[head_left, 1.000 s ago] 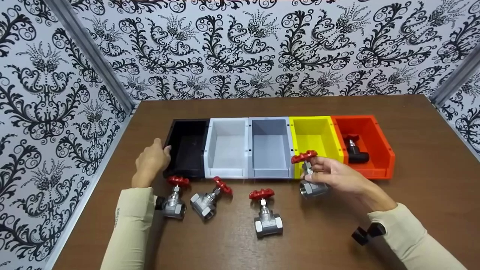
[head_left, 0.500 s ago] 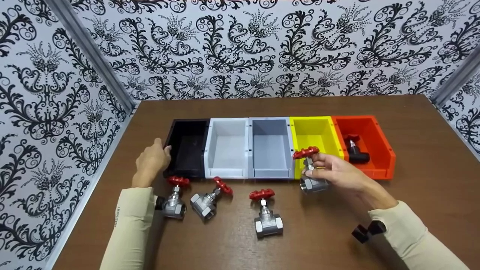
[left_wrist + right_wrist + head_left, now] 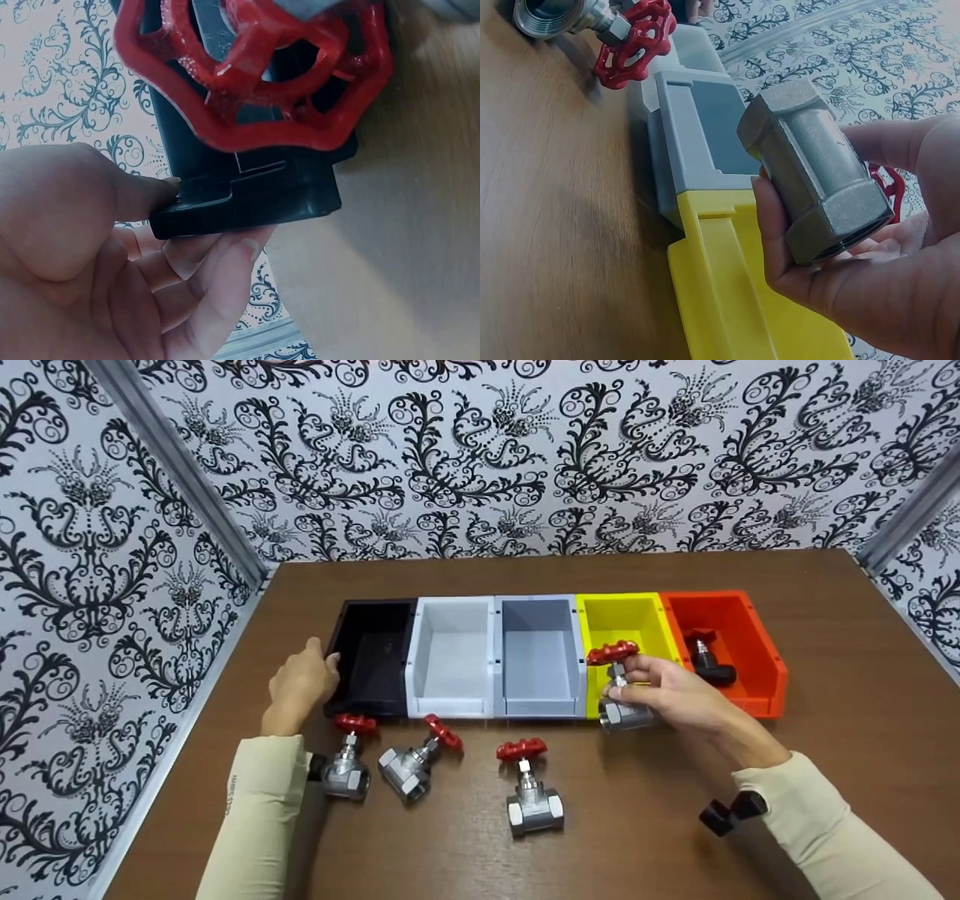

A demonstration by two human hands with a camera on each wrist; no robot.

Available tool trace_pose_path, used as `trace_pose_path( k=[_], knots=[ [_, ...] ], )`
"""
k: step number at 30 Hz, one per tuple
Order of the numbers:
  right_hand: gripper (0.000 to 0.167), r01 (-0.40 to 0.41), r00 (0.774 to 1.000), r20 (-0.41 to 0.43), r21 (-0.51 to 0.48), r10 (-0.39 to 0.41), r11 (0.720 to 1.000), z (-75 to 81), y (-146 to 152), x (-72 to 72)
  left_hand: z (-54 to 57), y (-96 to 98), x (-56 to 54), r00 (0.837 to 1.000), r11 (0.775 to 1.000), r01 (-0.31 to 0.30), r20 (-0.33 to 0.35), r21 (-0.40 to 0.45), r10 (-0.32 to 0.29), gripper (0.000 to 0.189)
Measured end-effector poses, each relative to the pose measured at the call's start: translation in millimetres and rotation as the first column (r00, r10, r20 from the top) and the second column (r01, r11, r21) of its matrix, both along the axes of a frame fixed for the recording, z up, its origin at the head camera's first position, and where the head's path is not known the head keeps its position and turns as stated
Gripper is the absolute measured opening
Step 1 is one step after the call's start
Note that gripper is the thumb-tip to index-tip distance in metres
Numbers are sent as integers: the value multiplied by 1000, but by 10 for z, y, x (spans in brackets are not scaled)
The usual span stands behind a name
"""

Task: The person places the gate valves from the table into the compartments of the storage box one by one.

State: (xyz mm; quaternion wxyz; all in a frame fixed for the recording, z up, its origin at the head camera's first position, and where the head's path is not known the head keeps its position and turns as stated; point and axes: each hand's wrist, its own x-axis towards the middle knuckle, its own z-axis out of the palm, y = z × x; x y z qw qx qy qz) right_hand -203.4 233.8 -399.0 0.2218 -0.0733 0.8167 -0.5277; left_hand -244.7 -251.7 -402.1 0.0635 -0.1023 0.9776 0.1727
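Brown tabletop [image 3: 637, 847]; left hand [image 3: 302, 682] around black bin's edge [image 3: 225, 206], right hand [image 3: 686, 697] aloft around valve [image 3: 817, 172].

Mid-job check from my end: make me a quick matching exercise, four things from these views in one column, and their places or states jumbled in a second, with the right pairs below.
Column one
1. Left hand
2. Right hand
3. Black part
4. Gray bin

Column two
A. Lying inside the red bin
B. Standing between the white bin and the yellow bin
C. Gripping the black bin
D. Holding a red-wheeled valve

Right pairs
1-C
2-D
3-A
4-B
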Motion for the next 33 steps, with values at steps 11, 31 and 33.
trace_pose_path(
  k=[11,31,33],
  knots=[
    [68,83,995,69,-100,-76,992,0,-10,-85,6,3,1,1000,1000,-5,1,-7,5,48],
    [66,142,985,113,-133,-127,981,16,-9,-162,4,1,14,1000,1000,-6,0,-10,6,46],
    [65,142,985,113,-128,-128,982,21,-12,-169,3,-1,15,1000,1000,-4,-2,-10,4,46]
  ],
)
